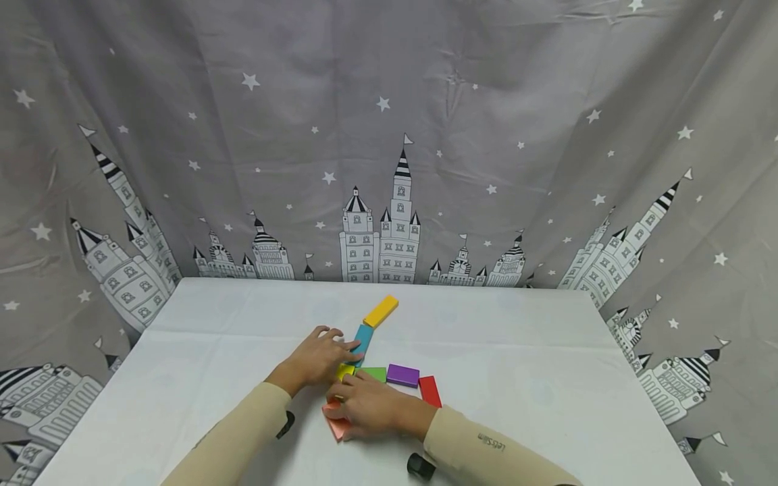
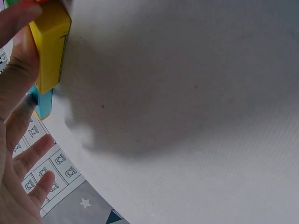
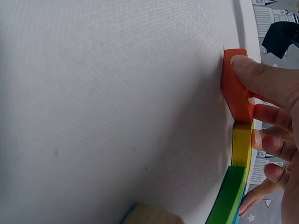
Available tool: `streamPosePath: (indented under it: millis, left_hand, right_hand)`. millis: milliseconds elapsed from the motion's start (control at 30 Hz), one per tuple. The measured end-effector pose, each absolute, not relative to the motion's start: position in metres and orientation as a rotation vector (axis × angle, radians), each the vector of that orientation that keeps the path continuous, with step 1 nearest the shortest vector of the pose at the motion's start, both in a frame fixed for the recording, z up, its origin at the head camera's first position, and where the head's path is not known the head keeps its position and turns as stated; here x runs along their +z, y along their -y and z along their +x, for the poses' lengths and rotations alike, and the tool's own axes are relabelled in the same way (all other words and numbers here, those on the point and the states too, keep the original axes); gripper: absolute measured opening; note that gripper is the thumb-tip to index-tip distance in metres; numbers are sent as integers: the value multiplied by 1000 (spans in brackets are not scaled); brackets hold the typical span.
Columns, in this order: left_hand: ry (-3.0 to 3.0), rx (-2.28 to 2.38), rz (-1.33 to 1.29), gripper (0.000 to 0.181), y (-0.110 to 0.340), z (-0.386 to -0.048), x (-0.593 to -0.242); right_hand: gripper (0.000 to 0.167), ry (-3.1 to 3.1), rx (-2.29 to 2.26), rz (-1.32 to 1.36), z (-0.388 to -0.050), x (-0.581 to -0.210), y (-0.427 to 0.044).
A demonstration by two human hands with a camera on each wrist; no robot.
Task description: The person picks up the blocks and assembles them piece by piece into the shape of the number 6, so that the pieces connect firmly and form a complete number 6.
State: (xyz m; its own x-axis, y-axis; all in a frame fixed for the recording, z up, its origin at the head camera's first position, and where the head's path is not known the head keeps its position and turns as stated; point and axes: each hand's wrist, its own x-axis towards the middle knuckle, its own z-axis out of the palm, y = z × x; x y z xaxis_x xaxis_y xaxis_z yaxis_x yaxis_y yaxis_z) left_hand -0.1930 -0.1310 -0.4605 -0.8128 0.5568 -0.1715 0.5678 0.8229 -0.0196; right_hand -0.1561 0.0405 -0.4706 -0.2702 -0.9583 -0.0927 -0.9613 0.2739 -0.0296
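Observation:
In the head view my right hand (image 1: 373,405) grips an orange block (image 1: 336,428) at the near end of a bent chain of coloured blocks. The right wrist view shows the thumb on one face of the orange block (image 3: 236,88) and a finger behind it; other fingertips lie against the yellow block (image 3: 241,144). My left hand (image 1: 317,359) lies beside the chain, fingers spread. Its thumb touches the yellow block (image 2: 49,46) and a fingertip reaches the blue block (image 2: 44,102); its remaining fingers touch no block.
A green block (image 1: 372,373), a purple block (image 1: 402,375) and a red block (image 1: 429,391) branch rightward. An amber-yellow block (image 1: 381,311) adjoins the blue one at the far end. The white table (image 1: 516,351) ends at a grey curtain (image 1: 462,101) printed with castles and stars.

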Motion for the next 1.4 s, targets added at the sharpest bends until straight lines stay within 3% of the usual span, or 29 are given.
streamPosePath:
  millis: [933,1233,1400]
  left_hand:
    - [-2825,-83,843,51,130,-193,-460]
    - [-2827,-97,819,70,130,-194,-459]
    - [-2815,-126,816,71,130,-194,-459]
  right_hand:
    - [52,-2425,-6,-1772,-156,-468,-41]
    - [46,-2449,-123,-1691,-163,-458,-77]
    - [39,-2434,-179,-1638,-165,-454,-107]
